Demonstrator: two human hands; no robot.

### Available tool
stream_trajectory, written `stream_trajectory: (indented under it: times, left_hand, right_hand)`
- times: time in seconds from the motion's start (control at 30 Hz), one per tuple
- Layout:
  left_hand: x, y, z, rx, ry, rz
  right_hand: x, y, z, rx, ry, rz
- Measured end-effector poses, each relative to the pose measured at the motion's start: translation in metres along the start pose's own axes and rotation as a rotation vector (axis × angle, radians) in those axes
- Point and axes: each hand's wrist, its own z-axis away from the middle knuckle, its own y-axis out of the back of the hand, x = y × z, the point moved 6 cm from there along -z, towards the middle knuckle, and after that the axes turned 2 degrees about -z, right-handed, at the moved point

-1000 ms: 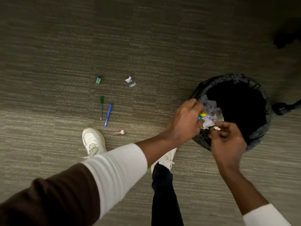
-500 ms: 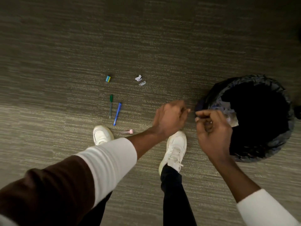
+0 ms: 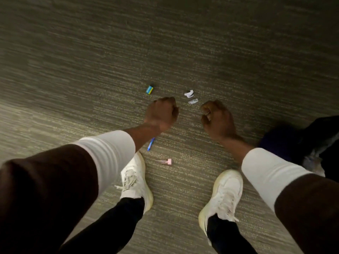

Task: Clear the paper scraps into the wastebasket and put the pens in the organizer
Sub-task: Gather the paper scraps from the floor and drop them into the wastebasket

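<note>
— Down at the bottom, what's closest?

— Two white sneakers, the left shoe [image 3: 136, 182] and the right shoe [image 3: 224, 195], planted apart on the striped carpet [image 3: 73, 70], with black trouser legs above them.

— And just ahead of the feet?

— A small pink-capped item [image 3: 166, 161] lies between the shoes, slightly forward. A blue pen [image 3: 150, 144] pokes out from under the left forearm, mostly hidden by the white sleeve.

— The hands?

— Both hang over the floor, apart from each other. The left hand [image 3: 162, 114] is curled into a loose fist; the right hand [image 3: 217, 119] is curled too, fingers tucked in. I can't tell whether either one holds anything.

— Where are the scraps?

— A white paper scrap [image 3: 189, 93] and a smaller greyish scrap [image 3: 193, 101] sit on the carpet just beyond the gap between the hands. Further left lies a blue-and-yellow piece [image 3: 149, 89].

— The wastebasket?

— Its dark rim [image 3: 300, 140] shows at the right edge, blurred, behind the right forearm.
</note>
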Motion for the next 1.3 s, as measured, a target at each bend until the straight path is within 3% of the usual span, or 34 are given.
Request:
stream_trajectory:
  times: [0.3, 0.4, 0.63, 0.87, 1.13, 1.3]
  left_hand:
    - [-0.109, -0.044, -0.067, 0.062, 0.107, -0.241]
    - [-0.125, -0.055, -0.072, 0.093, 0.124, -0.189]
    - [-0.126, -0.073, -0.073, 0.130, 0.067, -0.172]
    - [-0.108, -0.071, -0.063, 0.100, -0.032, -0.139]
    - [-0.052, -0.047, -0.008, 0.073, 0.022, -0.030]
    - [0.017, -0.029, 0.035, 0.013, -0.098, 0.080]
  right_hand:
    - [0.015, -0.085, -0.067, -0.135, 0.077, 0.262]
    - [0.017, -0.098, -0.084, -0.143, 0.144, 0.301]
    - [0.015, -0.108, -0.072, -0.180, 0.378, 0.652]
    - [0.025, -0.109, -0.056, -0.190, 0.352, 0.583]
    - [0.019, -0.077, 0.008, -0.116, 0.067, 0.342]
    - [-0.001, -0.021, 0.072, -0.012, -0.093, 0.102]
